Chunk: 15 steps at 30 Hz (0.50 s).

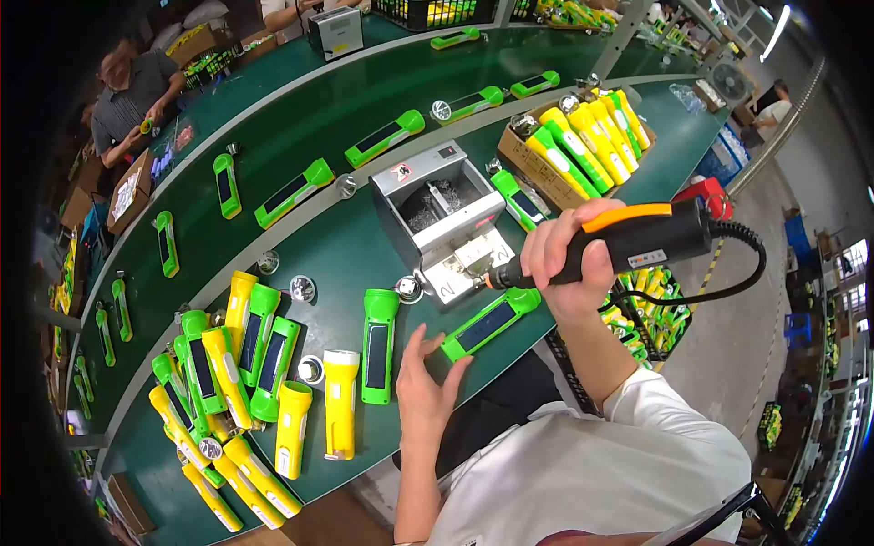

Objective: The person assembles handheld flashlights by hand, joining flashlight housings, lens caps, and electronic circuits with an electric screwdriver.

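My right hand [574, 259] is wrapped round a black electric screwdriver [651, 238] with an orange strip. Its tip points left, at the front plate of a grey screw feeder [437, 238] with loose screws in its tray. My left hand [428, 387] is open, thumb and fingers apart, at the near end of a green flashlight [490, 326] with a dark solar panel. Whether it touches that flashlight I cannot tell. Another green flashlight [378, 346] lies left of the feeder, a shiny reflector [410, 289] by its head. Beside it is a yellow flashlight [341, 405].
Several yellow and green flashlights [223, 359] are heaped at the left. A cardboard box [533, 164] of flashlights stands beyond the feeder. More lie along the far green belt [309, 136]. The screwdriver's black cord [760, 255] loops at the right. A person [137, 91] works at far left.
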Each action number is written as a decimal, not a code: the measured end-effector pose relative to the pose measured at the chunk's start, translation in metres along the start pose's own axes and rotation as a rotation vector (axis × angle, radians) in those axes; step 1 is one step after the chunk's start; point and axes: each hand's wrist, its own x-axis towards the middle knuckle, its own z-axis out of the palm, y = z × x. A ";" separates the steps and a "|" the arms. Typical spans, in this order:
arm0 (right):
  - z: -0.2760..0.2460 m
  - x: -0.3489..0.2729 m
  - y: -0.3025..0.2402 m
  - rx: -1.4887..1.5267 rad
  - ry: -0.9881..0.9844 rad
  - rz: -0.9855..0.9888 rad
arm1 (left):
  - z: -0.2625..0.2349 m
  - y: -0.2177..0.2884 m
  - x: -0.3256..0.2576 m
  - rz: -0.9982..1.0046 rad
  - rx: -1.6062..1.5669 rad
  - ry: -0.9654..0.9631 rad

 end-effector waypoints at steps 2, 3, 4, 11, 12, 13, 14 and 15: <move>-0.006 0.003 0.003 0.030 0.050 -0.010 | 0.000 -0.001 0.001 0.008 0.021 -0.006; -0.008 0.002 0.006 0.029 0.057 -0.008 | -0.001 0.001 0.002 0.011 0.034 -0.014; -0.011 0.002 0.008 0.021 0.057 -0.006 | -0.002 0.002 0.002 0.015 0.046 -0.020; -0.011 -0.004 0.019 0.002 0.018 0.039 | -0.002 0.001 0.002 -0.013 0.046 -0.028; -0.012 -0.003 0.022 0.029 -0.008 0.010 | -0.002 0.002 0.002 -0.017 0.054 -0.029; -0.013 -0.002 0.024 0.028 -0.006 0.013 | -0.002 0.003 0.002 -0.020 0.061 -0.031; -0.013 0.000 0.026 0.005 -0.040 0.015 | -0.001 0.003 0.003 -0.023 0.061 -0.034; -0.011 0.000 0.027 -0.015 -0.073 0.020 | -0.001 0.003 0.003 -0.027 0.071 -0.032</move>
